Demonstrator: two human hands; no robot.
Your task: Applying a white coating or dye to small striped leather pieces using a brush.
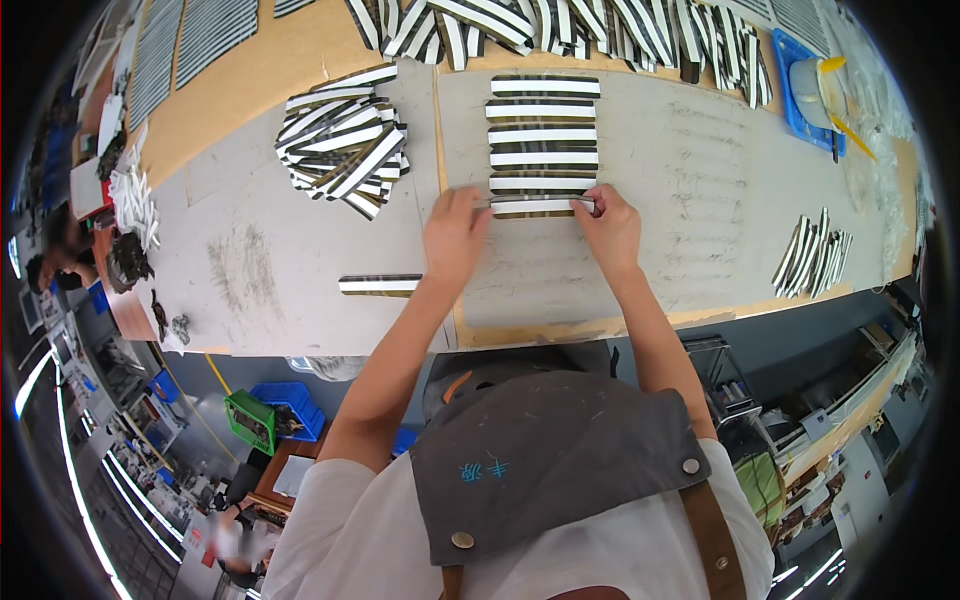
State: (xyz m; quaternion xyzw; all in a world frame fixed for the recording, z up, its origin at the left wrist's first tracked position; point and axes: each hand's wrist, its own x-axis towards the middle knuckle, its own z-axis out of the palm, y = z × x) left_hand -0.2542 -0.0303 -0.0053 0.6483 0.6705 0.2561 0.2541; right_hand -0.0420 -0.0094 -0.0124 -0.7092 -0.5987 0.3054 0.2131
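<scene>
On the grey board, a column of several black-and-white striped strips (543, 133) lies in even rows, one below another. At its near end is the lowest strip (532, 208), stretched crosswise between my two hands. My left hand (457, 238) has its fingertips closed at the left end of that strip; the exact grip there is partly hidden. My right hand (611, 230) pinches the right end between thumb and fingers. Left of my left wrist, a single striped strip (379, 285) lies alone on the board.
A loose heap of strips (345, 140) lies at the left, and a long row of them (560, 25) lines the far side. At right are a small bundle of strips (812, 257) and a blue tray (792, 85) with a tub (815, 92). White strips (132, 205) pile at the left edge.
</scene>
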